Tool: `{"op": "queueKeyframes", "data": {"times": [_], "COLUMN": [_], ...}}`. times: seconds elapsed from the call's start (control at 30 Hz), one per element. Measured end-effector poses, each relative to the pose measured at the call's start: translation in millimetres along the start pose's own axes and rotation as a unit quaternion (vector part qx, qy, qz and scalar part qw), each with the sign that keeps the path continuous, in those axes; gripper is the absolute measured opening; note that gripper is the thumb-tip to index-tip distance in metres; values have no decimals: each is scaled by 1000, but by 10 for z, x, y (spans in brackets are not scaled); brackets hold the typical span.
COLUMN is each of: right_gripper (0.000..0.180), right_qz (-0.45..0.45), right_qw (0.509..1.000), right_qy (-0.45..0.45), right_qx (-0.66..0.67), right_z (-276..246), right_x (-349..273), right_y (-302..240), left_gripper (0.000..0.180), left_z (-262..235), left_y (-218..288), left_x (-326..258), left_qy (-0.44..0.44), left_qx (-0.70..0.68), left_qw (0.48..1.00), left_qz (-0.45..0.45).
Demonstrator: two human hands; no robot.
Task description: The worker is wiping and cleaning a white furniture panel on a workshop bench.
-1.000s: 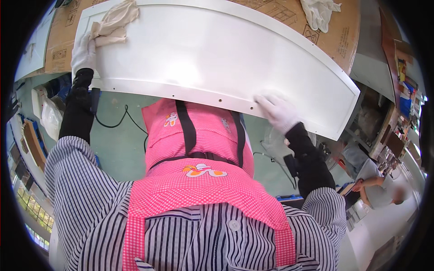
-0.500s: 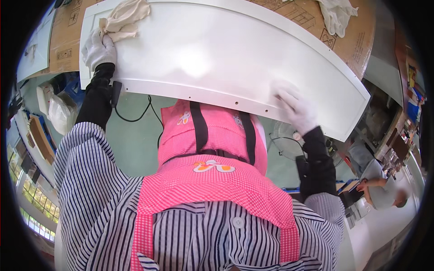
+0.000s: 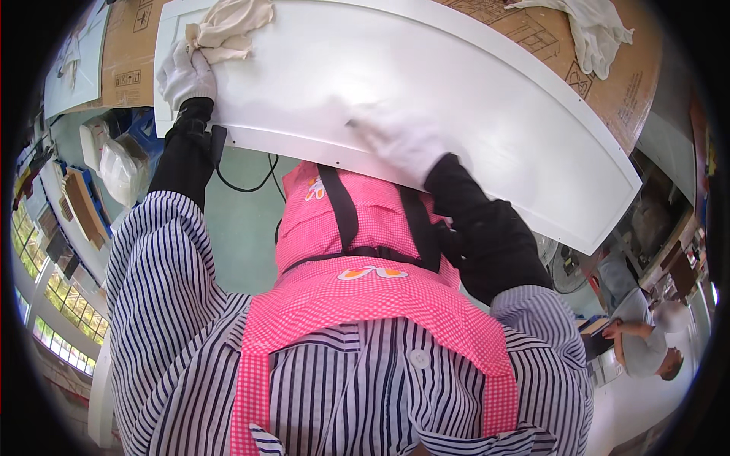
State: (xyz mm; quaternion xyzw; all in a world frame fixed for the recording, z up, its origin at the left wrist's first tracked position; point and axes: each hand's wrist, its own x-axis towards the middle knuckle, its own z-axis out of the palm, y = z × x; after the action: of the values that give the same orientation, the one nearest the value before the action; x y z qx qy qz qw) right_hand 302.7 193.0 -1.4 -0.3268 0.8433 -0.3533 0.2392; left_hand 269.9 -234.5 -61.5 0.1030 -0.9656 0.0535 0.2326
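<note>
A long white panel [image 3: 456, 83] lies across a cardboard-covered table [image 3: 616, 91] in front of me. My left hand [image 3: 185, 76], in a white glove, grips the panel's left end and a beige rag [image 3: 228, 26] that rests on the panel there. My right hand [image 3: 399, 140], also white-gloved and blurred, lies flat on the panel near its front edge, around the middle, holding nothing. Black sleeves cover both forearms. A pink checked apron over a striped shirt fills the lower view.
A second white cloth [image 3: 597, 26] lies on the cardboard at the far right. A black cable [image 3: 251, 178] hangs under the panel's edge above the green floor. Shelves and bags [image 3: 114, 167] stand at left. Another person [image 3: 642, 342] is at lower right.
My right hand has slid left along the panel's front edge, from its right part toward the middle. The left hand stays on the rag at the left end.
</note>
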Motion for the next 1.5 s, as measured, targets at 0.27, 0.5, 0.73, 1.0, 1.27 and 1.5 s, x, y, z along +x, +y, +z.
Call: {"op": "queueKeyframes", "data": {"times": [0.27, 0.5, 0.73, 1.0, 1.27, 1.5], "right_gripper": [19, 17, 17, 27, 21, 22], "right_qz": [172, 219, 324, 165, 248, 453], "right_qw": [981, 942, 932, 985, 958, 891], "right_qy": [-62, -128, -47, -34, 65, -25], "right_qx": [-58, -218, -159, -24, 131, -9], "right_z": [-841, -727, -537, 447, 1, -583], "right_x": [-1490, -1419, -1500, 313, -396, -1321], "right_y": [446, 267, 246, -691, -286, -63], "left_gripper": [36, 42, 44, 44, 48, 48], "left_z": [-186, 83, 557, 699, 500, 600], "left_y": [24, -483, -494, -569, -568, -636], "left_x": [110, 1005, 859, 899, 888, 887], "left_qy": [-29, -66, -35, -3, -21, -12], "left_qx": [-6, -40, -55, -49, -62, -41], "left_qw": [1000, 978, 990, 991, 994, 995], "left_qz": [5, 195, 122, 121, 88, 93]}}
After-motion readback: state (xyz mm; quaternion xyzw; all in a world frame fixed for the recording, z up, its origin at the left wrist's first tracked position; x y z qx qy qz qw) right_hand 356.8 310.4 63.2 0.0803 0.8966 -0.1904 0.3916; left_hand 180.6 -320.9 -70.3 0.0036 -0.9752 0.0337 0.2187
